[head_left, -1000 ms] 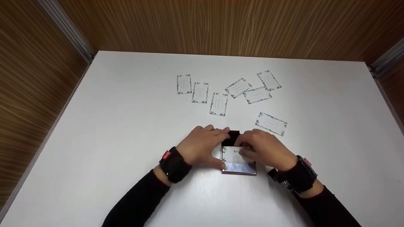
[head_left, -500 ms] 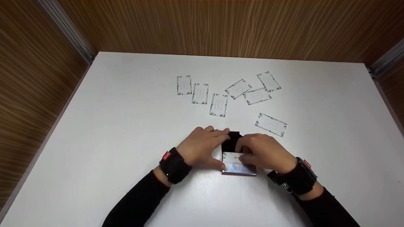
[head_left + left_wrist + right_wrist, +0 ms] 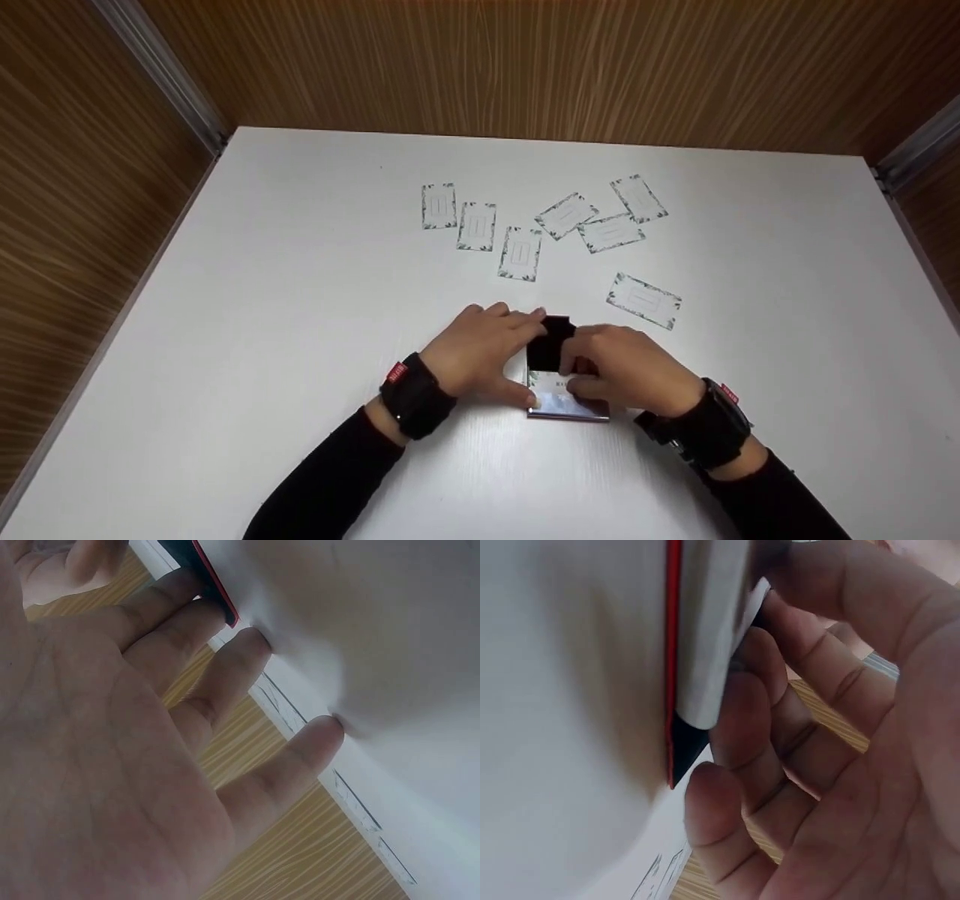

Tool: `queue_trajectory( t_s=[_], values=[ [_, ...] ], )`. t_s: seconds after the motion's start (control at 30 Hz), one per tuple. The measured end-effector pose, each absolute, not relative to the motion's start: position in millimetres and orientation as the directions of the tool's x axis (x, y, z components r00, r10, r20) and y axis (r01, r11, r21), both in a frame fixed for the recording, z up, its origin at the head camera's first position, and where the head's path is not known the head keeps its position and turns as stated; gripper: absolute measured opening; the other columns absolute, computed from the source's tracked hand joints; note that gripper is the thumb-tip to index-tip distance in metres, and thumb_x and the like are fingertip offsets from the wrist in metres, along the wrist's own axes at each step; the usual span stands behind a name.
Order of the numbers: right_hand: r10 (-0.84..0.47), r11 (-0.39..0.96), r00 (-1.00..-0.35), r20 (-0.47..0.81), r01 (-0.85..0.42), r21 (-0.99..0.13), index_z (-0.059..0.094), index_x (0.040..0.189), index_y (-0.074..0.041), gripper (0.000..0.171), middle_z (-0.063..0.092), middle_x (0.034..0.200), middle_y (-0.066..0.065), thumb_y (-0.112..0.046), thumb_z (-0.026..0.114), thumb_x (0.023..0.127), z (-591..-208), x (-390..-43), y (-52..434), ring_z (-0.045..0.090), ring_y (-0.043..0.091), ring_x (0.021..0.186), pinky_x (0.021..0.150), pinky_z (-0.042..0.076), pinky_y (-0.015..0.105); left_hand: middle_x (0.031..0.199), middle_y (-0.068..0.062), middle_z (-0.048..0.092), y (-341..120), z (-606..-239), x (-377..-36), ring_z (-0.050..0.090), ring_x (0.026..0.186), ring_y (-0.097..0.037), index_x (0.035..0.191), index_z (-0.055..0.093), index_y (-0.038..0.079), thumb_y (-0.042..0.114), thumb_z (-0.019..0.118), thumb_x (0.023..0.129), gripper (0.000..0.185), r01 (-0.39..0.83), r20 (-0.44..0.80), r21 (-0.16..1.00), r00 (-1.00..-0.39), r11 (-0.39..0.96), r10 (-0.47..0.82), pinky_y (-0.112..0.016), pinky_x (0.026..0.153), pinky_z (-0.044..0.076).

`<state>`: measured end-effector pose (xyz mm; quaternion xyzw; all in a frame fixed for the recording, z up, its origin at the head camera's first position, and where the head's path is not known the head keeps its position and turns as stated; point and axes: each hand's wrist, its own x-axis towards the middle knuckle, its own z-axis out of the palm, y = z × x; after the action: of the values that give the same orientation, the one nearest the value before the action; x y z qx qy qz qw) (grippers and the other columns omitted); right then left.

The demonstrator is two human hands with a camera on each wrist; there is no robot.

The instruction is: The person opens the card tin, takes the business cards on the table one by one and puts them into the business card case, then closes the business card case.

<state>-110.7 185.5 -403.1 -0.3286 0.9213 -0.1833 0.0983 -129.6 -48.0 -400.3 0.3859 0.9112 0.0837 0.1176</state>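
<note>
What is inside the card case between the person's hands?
A white card with leaf print lies in the case, black interior showing beyond it. The right hand covers part of the card; anything beneath cannot be seen.

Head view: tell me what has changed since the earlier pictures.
The card has slid down the view, deeper into the silver pocket of the open case, and the right hand has moved with it. No new hold or letting go shows. The left hand stays at the case's left side, and the seven loose cards lie as before.
</note>
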Motion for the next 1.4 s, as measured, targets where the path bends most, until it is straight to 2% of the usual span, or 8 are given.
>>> queue_trajectory(
  t_s=[0.2, 0.33, 0.43, 0.6, 0.77, 0.93, 1.13, 1.4],
  values=[
    [-0.617, 0.732, -0.786, -0.047, -0.551, -0.4, 0.068, 0.074, -0.029, 0.015, 0.057, 0.07, -0.02, -0.018, 0.078, 0.077, -403, -113, 188, 0.054, 0.007, 0.071, 0.068, 0.046, 0.028, 0.159, 0.006, 0.038, -47, -399, -130, 0.047, 0.125, -0.019, 0.148, 0.047, 0.023, 0.068, 0.074, 0.074, 0.091, 0.696, -0.16, 0.217, -0.667, 0.685, 0.728, -0.039, 0.096, 0.042],
    [-0.551, 0.769, -0.833, -0.049, -0.485, -0.416, 0.069, 0.082, -0.027, 0.009, 0.058, 0.073, -0.015, -0.023, 0.077, 0.081, -404, -122, 198, 0.052, 0.009, 0.073, 0.065, 0.044, 0.03, 0.159, 0.006, 0.037, -47, -400, -130, 0.047, 0.124, -0.019, 0.148, 0.047, 0.023, 0.068, 0.074, 0.074, 0.091, 0.691, -0.168, 0.222, -0.668, 0.688, 0.725, -0.038, 0.096, 0.042],
    [-0.466, 0.814, -0.885, 0.009, -0.433, -0.387, 0.073, 0.09, -0.021, 0.007, 0.062, 0.079, -0.009, -0.021, 0.076, 0.083, -403, -131, 215, 0.055, 0.013, 0.077, 0.066, 0.046, 0.034, 0.159, 0.006, 0.037, -48, -401, -130, 0.047, 0.124, -0.018, 0.148, 0.047, 0.022, 0.067, 0.074, 0.074, 0.091, 0.687, -0.17, 0.232, -0.668, 0.688, 0.725, -0.038, 0.095, 0.042],
    [-0.322, 0.887, -0.942, 0.097, -0.336, -0.317, 0.074, 0.109, -0.01, 0.029, 0.068, 0.097, 0.008, -0.018, 0.078, 0.081, -400, -144, 248, 0.061, 0.029, 0.09, 0.069, 0.051, 0.046, 0.16, 0.006, 0.036, -48, -401, -130, 0.047, 0.124, -0.018, 0.148, 0.047, 0.022, 0.066, 0.075, 0.074, 0.091, 0.677, -0.176, 0.25, -0.671, 0.692, 0.721, -0.038, 0.096, 0.042],
    [-0.252, 0.919, -0.967, 0.042, -0.253, -0.301, 0.067, 0.125, -0.006, 0.05, 0.065, 0.114, 0.019, -0.021, 0.08, 0.079, -400, -149, 268, 0.06, 0.041, 0.1, 0.073, 0.05, 0.055, 0.159, 0.006, 0.037, -49, -401, -128, 0.048, 0.123, -0.018, 0.147, 0.049, 0.022, 0.065, 0.076, 0.074, 0.089, 0.673, -0.166, 0.265, -0.673, 0.69, 0.72, -0.038, 0.096, 0.041],
    [-0.215, 0.922, -0.976, -0.023, -0.195, -0.335, 0.064, 0.129, -0.005, 0.055, 0.064, 0.105, 0.016, -0.023, 0.08, 0.08, -401, -152, 272, 0.06, 0.033, 0.092, 0.071, 0.05, 0.05, 0.159, 0.006, 0.037, -49, -399, -128, 0.047, 0.124, -0.018, 0.147, 0.048, 0.021, 0.064, 0.076, 0.074, 0.089, 0.671, -0.162, 0.272, -0.675, 0.69, 0.72, -0.039, 0.098, 0.041],
    [-0.21, 0.924, -0.978, 0.005, -0.2, -0.327, 0.069, 0.122, -0.005, 0.048, 0.064, 0.091, 0.01, -0.019, 0.075, 0.077, -399, -151, 266, 0.058, 0.026, 0.081, 0.064, 0.045, 0.042, 0.159, 0.006, 0.038, -49, -399, -129, 0.048, 0.123, -0.018, 0.146, 0.049, 0.021, 0.066, 0.076, 0.073, 0.09, 0.68, -0.143, 0.266, -0.673, 0.683, 0.725, -0.038, 0.096, 0.041],
    [-0.278, 0.92, -0.96, -0.031, -0.257, -0.294, 0.072, 0.12, -0.006, 0.047, 0.061, 0.098, 0.013, -0.018, 0.077, 0.075, -402, -144, 255, 0.055, 0.028, 0.083, 0.068, 0.045, 0.042, 0.159, 0.005, 0.038, -48, -401, -128, 0.048, 0.123, -0.018, 0.146, 0.049, 0.021, 0.065, 0.076, 0.074, 0.089, 0.68, -0.15, 0.271, -0.669, 0.681, 0.728, -0.038, 0.096, 0.041]
  ],
)
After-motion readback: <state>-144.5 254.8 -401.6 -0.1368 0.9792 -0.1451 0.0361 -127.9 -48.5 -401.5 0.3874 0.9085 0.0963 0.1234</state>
